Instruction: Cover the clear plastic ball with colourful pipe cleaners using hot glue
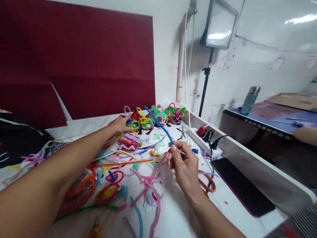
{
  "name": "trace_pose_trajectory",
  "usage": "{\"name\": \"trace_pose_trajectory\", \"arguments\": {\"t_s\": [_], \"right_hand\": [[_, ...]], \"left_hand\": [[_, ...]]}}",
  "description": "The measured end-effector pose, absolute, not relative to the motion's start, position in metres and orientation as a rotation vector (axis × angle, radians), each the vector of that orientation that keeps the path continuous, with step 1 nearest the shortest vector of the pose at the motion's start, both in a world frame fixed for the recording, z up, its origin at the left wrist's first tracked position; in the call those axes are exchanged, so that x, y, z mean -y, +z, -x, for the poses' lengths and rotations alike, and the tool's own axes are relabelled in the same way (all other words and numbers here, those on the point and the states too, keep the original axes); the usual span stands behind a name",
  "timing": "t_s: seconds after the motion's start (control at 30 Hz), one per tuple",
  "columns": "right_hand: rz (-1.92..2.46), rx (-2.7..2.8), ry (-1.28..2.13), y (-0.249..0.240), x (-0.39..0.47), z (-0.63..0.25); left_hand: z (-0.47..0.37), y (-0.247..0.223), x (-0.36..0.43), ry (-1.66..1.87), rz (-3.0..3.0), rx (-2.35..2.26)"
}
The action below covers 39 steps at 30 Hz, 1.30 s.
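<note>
My right hand [184,162] pinches the lower end of a blue pipe cleaner [160,125], which slants up and away to the left. At the back of the table my left hand [119,125] touches the left side of a red-eared pipe-cleaner animal face [133,124]. Its fingertips are partly hidden, so a grip cannot be made out. Beside it stand a face with a yellow flower [147,122] and two green-eared faces, one with a pink loop [176,115]. Just in front of my left hand lies a red and pink striped bundle [128,142].
Loose pipe cleaners, including an orange one [131,163] and pink ones [149,183], litter the white table. A wooden-handled tool [95,236] lies near. Along the right edge are a power strip [206,143] and a phone [243,187]. Another person's arm [312,137] rests farther right.
</note>
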State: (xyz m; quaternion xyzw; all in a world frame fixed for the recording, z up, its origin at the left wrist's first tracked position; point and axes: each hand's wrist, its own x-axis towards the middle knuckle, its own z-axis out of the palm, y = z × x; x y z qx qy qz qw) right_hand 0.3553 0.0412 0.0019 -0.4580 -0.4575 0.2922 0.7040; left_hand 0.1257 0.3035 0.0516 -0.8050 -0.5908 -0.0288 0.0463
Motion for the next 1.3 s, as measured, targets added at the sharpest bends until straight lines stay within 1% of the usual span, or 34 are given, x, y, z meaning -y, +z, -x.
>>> {"name": "trace_pose_trajectory", "arguments": {"t_s": [0.17, 0.43, 0.73, 0.83, 0.93, 1.1, 1.2, 1.27, 1.3], "right_hand": [[1.034, 1.003, 0.645, 0.007, -0.04, -0.357], [1.032, 1.017, 0.652, 0.005, -0.042, -0.357], [1.034, 0.987, 0.67, 0.005, -0.044, -0.358], [1.022, 0.986, 0.697, 0.003, -0.046, -0.358], [1.014, 1.0, 0.747, 0.001, -0.049, -0.358], [1.079, 1.179, 0.765, -0.005, -0.051, -0.357], [1.092, 1.281, 0.758, -0.009, -0.049, -0.356], [1.068, 1.34, 0.786, -0.011, -0.045, -0.354], [1.046, 1.38, 0.796, -0.011, -0.043, -0.353]], "left_hand": [[-0.133, 0.043, -0.311, 0.026, 2.39, 1.678], [-0.141, 0.045, -0.313, 0.192, 2.337, 1.557], [-0.132, 0.045, -0.311, 0.25, 2.334, 1.508], [-0.131, 0.054, -0.305, 0.189, 2.347, 1.49], [-0.133, 0.074, -0.291, 0.051, 2.335, 1.486], [-0.138, 0.125, -0.238, -0.397, 2.201, 1.487], [-0.139, 0.147, -0.189, -0.631, 2.245, 1.366], [-0.139, 0.152, -0.157, -0.612, 2.373, 1.272], [-0.14, 0.15, -0.143, -0.576, 2.548, 1.124]]}}
